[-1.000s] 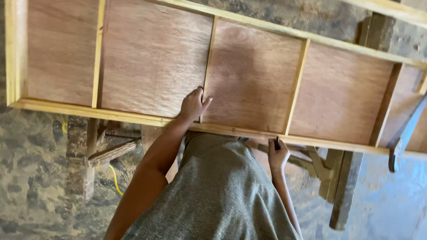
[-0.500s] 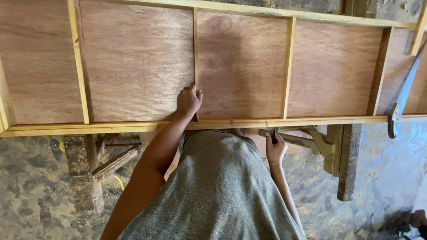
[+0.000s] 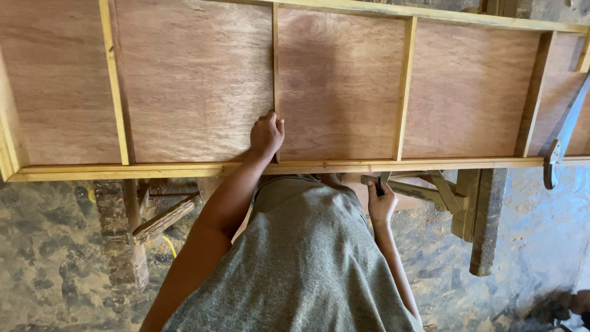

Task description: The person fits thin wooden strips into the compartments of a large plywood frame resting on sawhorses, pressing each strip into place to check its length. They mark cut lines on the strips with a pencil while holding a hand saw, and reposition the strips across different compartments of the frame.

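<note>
Curled loosely, the left hand point(image 3: 266, 134) presses on a thin pale wooden divider strip point(image 3: 275, 74) of the big reddish-brown plywood panel with pale framing point(image 3: 190, 86), probably steadying it. Nearer, below the frame's edge, the right hand point(image 3: 382, 206) is closed around a small dark tool point(image 3: 379, 186). Underneath: rough wooden trestle point(image 3: 485, 215), dusty mottled floor point(image 3: 55, 246).

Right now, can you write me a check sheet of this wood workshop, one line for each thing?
Surface: reddish-brown plywood panel, framed and divided by pale wooden strips.
Job's things: small dark tool, too small to identify.
Clutter: rough wooden offcut under the panel; blue-grey handled tool at right edge.
Hands: left hand rests on a divider strip; right hand grips the dark tool below the frame edge.
Cables: yellow cord on the floor.
Surroundings: dusty stone floor, wooden trestle legs.
</note>
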### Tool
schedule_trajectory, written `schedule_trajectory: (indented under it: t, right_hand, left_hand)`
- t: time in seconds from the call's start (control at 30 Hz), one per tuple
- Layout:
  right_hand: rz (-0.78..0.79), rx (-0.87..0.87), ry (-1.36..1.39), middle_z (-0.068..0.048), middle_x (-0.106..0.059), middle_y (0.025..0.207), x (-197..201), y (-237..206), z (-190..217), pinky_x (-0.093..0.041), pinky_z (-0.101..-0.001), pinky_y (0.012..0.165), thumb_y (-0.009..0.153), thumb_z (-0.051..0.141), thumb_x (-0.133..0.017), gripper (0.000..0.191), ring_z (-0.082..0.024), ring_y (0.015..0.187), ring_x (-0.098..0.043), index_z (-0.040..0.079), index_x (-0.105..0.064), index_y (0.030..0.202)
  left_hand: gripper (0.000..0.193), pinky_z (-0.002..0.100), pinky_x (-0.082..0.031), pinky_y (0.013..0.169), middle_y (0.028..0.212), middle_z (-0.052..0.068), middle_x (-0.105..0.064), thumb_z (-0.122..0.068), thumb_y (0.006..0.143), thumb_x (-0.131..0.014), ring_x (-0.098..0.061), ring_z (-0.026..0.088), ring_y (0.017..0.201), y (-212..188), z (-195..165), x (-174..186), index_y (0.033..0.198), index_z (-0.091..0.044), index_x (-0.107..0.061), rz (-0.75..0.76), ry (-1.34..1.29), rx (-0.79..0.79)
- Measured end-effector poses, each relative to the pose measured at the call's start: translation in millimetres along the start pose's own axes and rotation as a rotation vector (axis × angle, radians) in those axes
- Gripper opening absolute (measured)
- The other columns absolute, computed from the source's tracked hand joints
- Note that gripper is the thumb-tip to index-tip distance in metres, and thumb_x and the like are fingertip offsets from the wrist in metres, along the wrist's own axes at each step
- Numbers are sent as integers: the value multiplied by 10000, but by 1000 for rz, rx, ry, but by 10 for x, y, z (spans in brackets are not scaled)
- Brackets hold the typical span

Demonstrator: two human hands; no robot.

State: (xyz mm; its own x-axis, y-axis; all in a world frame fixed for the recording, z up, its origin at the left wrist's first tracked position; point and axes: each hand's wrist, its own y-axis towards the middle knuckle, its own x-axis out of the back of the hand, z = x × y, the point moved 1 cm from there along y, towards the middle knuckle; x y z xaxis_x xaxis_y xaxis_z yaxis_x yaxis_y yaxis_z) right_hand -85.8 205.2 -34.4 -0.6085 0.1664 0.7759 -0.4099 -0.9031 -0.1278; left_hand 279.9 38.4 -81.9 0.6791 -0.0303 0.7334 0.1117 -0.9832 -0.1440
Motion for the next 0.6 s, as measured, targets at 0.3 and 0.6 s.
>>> schedule_trajectory:
  t: [0.3, 0.6]
  right_hand:
    - [4, -19, 63, -119, -627, 681, -132, 30, 74, -472, -316, 618, 944, 218, -779, 258, -127, 638, -513, -32, -727, 912]
    - [-30, -21, 122, -81, -653, 684, -197, -2, 117, -481, -295, 617, 940, 234, -779, 269, -107, 628, -533, -30, -732, 909]
  left_hand:
    - [256, 529, -577, 659, 852, 238, -699, -289, 942, -700, -704, 432, 775, 8, -69, 77, 969, -44, -630, 1, 58, 43]
    - [277, 509, -595, 680, 874, 228, -708, -311, 983, -644, -723, 405, 786, 34, -36, 118, 1007, -36, -629, 107, 69, 12]
